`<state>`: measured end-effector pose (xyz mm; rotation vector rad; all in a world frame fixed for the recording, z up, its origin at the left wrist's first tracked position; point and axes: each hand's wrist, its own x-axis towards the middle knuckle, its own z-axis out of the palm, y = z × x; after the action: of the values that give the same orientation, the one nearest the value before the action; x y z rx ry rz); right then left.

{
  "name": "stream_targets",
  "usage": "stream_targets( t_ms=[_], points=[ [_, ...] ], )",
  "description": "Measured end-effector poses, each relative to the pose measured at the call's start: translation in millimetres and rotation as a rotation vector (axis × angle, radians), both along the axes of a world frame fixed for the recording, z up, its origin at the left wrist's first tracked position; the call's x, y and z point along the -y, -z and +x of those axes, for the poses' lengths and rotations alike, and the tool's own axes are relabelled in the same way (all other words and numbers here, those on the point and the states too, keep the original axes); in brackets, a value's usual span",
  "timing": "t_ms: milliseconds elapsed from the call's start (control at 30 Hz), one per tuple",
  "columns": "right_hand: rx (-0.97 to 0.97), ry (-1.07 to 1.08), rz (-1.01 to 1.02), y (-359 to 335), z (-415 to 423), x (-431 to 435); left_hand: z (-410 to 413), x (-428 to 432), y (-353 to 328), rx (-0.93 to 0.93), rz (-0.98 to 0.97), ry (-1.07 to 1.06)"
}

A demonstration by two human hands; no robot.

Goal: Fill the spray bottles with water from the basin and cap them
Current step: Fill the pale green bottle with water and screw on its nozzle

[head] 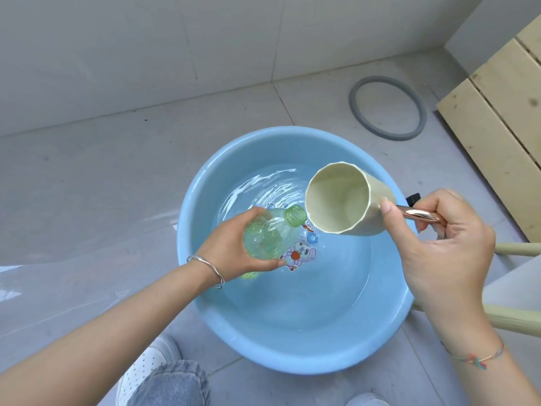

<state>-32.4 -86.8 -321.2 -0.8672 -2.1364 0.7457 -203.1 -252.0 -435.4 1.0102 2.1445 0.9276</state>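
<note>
Over blue basin [263,347] of water, left hand [234,244] with fingers curled round tilted green bottle [269,232], cream cup [345,200] at its 2 o'clock, right hand [439,241] pinching copper handle [421,215]

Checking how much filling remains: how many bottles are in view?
1: the clear green plastic bottle, held tilted in the left hand over the round blue plastic basin. Others may lie out of frame.

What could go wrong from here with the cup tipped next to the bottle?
The cup mouth is far wider than the bottle neck, so poured water may well miss it, though it would likely fall into the basin below. The left hand holds the bottle tilted, so water could run back out.
</note>
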Motion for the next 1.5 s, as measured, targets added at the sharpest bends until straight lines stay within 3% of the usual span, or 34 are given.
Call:
stream_targets(
  t_ms=[467,1500],
  points=[
    [0.025,-0.041,0.262,-10.9,-4.3,6.3,0.3,-1.7,-0.5,0.013,-0.003,-0.005],
    [0.072,-0.08,0.564,-14.7,-9.8,9.5,1.3,-0.5,3.4,-0.015,-0.018,-0.003]
  ],
)
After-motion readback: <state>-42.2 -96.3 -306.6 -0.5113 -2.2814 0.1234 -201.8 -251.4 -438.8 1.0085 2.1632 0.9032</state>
